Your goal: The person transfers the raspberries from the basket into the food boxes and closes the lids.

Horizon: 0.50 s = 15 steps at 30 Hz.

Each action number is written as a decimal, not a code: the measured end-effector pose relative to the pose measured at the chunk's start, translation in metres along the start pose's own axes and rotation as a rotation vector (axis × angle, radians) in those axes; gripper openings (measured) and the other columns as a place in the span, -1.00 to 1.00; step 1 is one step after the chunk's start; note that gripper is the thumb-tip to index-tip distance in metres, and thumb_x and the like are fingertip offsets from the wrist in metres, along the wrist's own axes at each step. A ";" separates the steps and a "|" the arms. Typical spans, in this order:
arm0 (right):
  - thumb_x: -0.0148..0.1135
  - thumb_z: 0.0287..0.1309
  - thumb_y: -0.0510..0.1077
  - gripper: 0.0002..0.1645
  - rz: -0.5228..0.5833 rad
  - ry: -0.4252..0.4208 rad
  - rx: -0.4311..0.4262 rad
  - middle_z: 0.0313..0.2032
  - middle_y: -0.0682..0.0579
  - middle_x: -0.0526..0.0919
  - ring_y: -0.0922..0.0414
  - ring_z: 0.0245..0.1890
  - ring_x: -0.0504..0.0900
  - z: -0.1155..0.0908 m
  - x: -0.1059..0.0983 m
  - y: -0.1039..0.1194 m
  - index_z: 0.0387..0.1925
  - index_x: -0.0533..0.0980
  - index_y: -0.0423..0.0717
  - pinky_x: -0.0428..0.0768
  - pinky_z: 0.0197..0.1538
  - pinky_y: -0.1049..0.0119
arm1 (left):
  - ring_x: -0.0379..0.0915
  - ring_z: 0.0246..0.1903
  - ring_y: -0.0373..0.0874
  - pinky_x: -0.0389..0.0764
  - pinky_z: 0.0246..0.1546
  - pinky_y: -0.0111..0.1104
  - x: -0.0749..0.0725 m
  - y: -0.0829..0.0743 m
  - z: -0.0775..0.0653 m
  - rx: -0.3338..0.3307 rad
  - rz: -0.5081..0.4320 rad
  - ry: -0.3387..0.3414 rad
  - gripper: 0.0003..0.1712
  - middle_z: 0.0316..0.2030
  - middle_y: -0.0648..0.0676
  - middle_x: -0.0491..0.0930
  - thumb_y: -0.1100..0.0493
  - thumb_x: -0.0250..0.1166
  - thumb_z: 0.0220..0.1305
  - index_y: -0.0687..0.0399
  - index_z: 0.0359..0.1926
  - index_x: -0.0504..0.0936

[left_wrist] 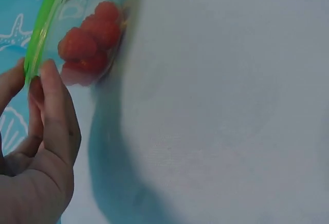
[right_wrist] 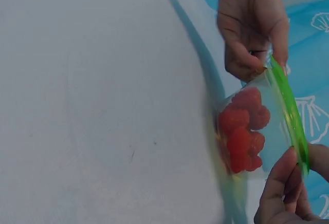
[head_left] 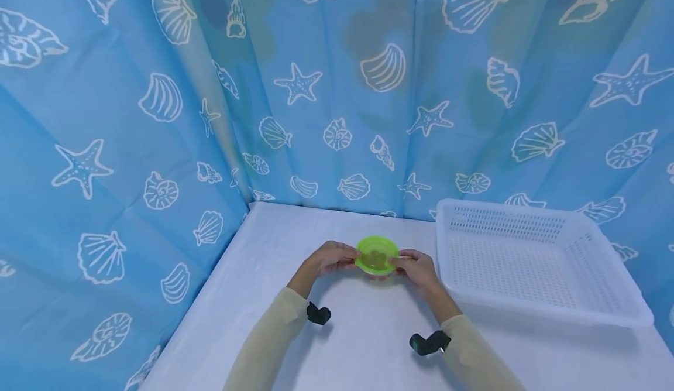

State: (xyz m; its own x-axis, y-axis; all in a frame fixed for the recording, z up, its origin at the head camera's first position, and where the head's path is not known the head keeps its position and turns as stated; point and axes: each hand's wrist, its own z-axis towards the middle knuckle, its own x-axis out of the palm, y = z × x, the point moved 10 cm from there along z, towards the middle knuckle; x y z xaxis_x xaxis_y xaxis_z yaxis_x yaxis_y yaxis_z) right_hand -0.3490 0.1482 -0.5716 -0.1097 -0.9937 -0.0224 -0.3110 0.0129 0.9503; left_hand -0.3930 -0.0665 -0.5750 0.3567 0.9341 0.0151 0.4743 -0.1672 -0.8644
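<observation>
A small clear tub (right_wrist: pixel 275 116) with a bright green lid (head_left: pixel 377 246) is held between both hands over the white table. Red berries, raspberry-like, show through its wall as a cluster (left_wrist: pixel 92 39) in the left wrist view. My left hand (head_left: pixel 333 256) pinches the lid's rim from the left, thumb on one face and fingers beneath. On the opposite side, my right hand (head_left: pixel 418 267) grips the rim the same way, its thumb on top of the lid. In the right wrist view the right fingertips (right_wrist: pixel 288 165) press at the green edge.
A large white perforated basket (head_left: pixel 526 300) stands on the table (head_left: pixel 347 344) at the right, close to the right forearm. Blue curtains (head_left: pixel 316 98) with white shell and starfish prints hang behind and along the left. Black wrist cameras sit on both forearms.
</observation>
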 end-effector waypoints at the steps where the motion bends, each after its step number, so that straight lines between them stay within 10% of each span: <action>1: 0.38 0.12 -0.21 -0.47 0.014 0.011 0.008 -0.31 -0.08 0.64 0.16 -0.46 0.64 -0.001 0.000 -0.001 0.07 0.43 -0.39 0.67 -0.24 0.28 | 0.68 -0.31 -0.08 0.66 -0.17 -0.32 0.001 0.001 -0.001 0.005 -0.007 0.002 -0.61 -0.21 0.22 0.66 0.18 0.44 0.16 0.29 -0.05 0.60; 15: 0.39 0.11 -0.24 -0.44 0.015 -0.006 0.008 -0.24 -0.11 0.56 0.16 -0.42 0.63 0.004 -0.001 -0.002 0.08 0.39 -0.39 0.68 -0.25 0.30 | 0.69 -0.30 -0.06 0.65 -0.13 -0.28 0.005 0.001 -0.002 -0.012 -0.089 0.001 -0.55 -0.19 0.25 0.65 0.24 0.39 0.21 0.34 0.08 0.53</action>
State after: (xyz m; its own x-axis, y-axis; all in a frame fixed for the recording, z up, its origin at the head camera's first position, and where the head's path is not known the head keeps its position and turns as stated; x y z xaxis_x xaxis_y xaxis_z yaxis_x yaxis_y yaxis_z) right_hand -0.3517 0.1499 -0.5743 -0.1205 -0.9927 -0.0097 -0.3165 0.0291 0.9481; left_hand -0.3884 -0.0625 -0.5749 0.3133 0.9452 0.0921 0.5135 -0.0871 -0.8537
